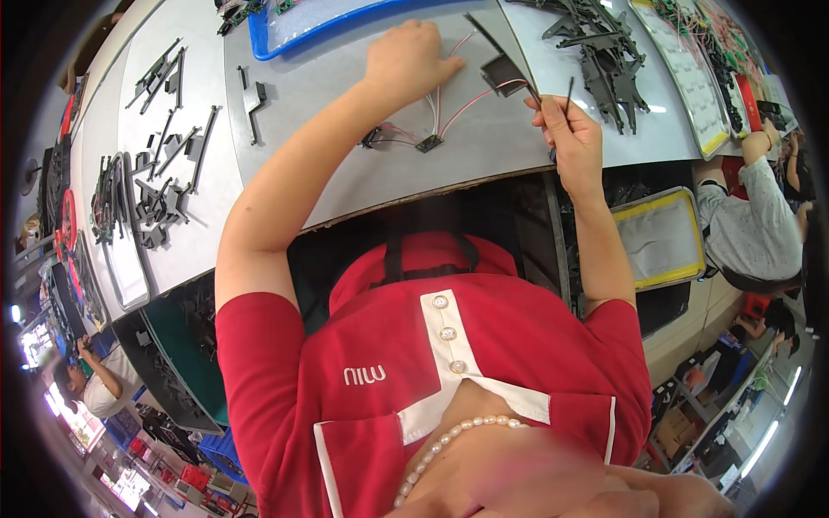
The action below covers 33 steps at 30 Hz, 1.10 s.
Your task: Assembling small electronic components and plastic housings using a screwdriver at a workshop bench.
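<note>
The right hand (566, 129) has fingers clamped on a slim black plastic frame (501, 74); left hand (409, 60), can't tell. A tug might strain those thin red-and-white wires (471, 102).

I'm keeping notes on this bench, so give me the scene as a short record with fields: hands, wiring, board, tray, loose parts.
Left hand: above the table, near thin wires; whether it grips any is unclear
Right hand: holding a black part between thumb and fingers
Wiring: red and white wires, one arcing from board to black part
Board: small circuit board, lying on the table
Tray: blue tray, beyond the left hand
Loose parts: scattered black pieces at left; black pile at right
</note>
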{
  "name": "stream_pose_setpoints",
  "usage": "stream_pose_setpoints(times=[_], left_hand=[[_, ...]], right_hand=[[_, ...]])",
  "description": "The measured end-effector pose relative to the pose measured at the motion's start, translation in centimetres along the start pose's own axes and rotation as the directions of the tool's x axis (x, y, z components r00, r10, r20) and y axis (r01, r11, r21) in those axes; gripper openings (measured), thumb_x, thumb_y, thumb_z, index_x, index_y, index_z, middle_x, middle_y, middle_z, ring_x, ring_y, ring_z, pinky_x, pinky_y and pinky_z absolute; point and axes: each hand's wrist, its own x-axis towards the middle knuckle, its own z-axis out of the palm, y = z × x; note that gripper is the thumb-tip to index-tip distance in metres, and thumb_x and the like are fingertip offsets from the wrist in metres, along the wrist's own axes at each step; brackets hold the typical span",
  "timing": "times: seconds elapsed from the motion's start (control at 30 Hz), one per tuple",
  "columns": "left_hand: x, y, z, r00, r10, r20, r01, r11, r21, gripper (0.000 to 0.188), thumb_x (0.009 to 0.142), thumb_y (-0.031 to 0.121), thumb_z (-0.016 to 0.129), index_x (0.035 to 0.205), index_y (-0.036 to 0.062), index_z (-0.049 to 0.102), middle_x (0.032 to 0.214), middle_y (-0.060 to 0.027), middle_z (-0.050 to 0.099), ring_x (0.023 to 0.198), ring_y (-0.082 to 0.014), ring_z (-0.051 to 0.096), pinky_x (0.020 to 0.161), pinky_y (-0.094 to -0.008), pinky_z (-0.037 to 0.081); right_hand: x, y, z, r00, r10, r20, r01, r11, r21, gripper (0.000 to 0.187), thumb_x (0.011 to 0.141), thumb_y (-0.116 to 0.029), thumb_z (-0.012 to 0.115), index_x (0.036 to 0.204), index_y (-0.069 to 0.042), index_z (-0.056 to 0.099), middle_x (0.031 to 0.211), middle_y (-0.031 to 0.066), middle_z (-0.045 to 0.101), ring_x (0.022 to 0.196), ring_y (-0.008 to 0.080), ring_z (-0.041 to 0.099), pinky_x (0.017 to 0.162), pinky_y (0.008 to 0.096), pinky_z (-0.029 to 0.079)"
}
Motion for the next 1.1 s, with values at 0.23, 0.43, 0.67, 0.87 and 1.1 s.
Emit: stream_pose_setpoints(times=[0.23, 0.43, 0.67, 0.87, 1.1], left_hand=[[-0.6, -0.2, 0.2, 0.996, -0.065, 0.055, 0.079, 0.943, -0.324, 0.023, 0.090, 0.024, 0.055, 0.090, 0.0008, 0.060, 0.091, -0.0101, 0.064, 0.085, -0.0222, 0.063, 0.071, -0.0350, 0.049], [-3.6, -0.2, -3.0, 0.933, -0.297, 0.201, 0.204, -0.024, -0.979, 0.025, 0.097, 0.023, 0.050, 0.103, -0.0008, 0.052, 0.077, -0.0033, 0.053, 0.070, -0.0143, 0.052, 0.063, -0.0274, 0.044], [-9.1, 3.7, -6.0, 0.911, -0.296, 0.288, 0.183, -0.336, -0.924, 0.020, 0.097, 0.022, 0.051, 0.099, 0.0019, 0.055, 0.078, 0.0003, 0.049, 0.076, -0.0111, 0.046, 0.066, -0.0236, 0.039], [-10.9, 2.6, -3.7, 0.890, -0.415, -0.188, -0.125, 0.175, -0.977, 0.015, 0.094, 0.019, 0.056, 0.097, 0.0041, 0.059, 0.104, -0.0010, 0.059, 0.091, -0.0083, 0.051, 0.077, -0.0251, 0.041], [-12.0, 4.4, -3.6, 0.926, -0.374, -0.046, -0.086, -0.092, -0.992, 0.014, 0.092, 0.016, 0.060, 0.099, 0.0037, 0.062, 0.112, -0.0046, 0.058, 0.096, -0.0125, 0.056, 0.083, -0.0291, 0.047]], right_hand=[[0.1, -0.5, -1.0, 0.992, 0.126, -0.018, -0.125, 0.992, 0.030, 0.028, 0.094, -0.026, 0.055, 0.097, -0.001, 0.067, 0.075, -0.0011, 0.062, 0.056, 0.0002, 0.041, 0.050, 0.0156, 0.031], [0.1, -1.3, 0.4, 0.991, 0.120, 0.065, -0.124, 0.991, 0.053, 0.029, 0.094, -0.027, 0.055, 0.098, -0.001, 0.066, 0.077, 0.0011, 0.064, 0.056, 0.0010, 0.042, 0.049, 0.0160, 0.032], [-0.8, -1.8, 4.7, 0.994, 0.096, 0.056, -0.104, 0.984, 0.142, 0.027, 0.094, -0.027, 0.056, 0.096, -0.001, 0.064, 0.080, 0.0032, 0.067, 0.055, 0.0014, 0.043, 0.048, 0.0166, 0.033], [-1.7, -2.7, 8.6, 0.998, 0.043, 0.047, -0.054, 0.961, 0.271, 0.020, 0.095, -0.022, 0.054, 0.097, -0.003, 0.059, 0.086, 0.0051, 0.067, 0.054, 0.0011, 0.044, 0.047, 0.0157, 0.033], [-2.6, -3.4, 11.5, 0.999, 0.035, 0.026, -0.042, 0.906, 0.420, 0.019, 0.094, -0.019, 0.056, 0.099, -0.001, 0.059, 0.087, 0.0033, 0.066, 0.062, 0.0019, 0.049, 0.055, 0.0170, 0.039]])
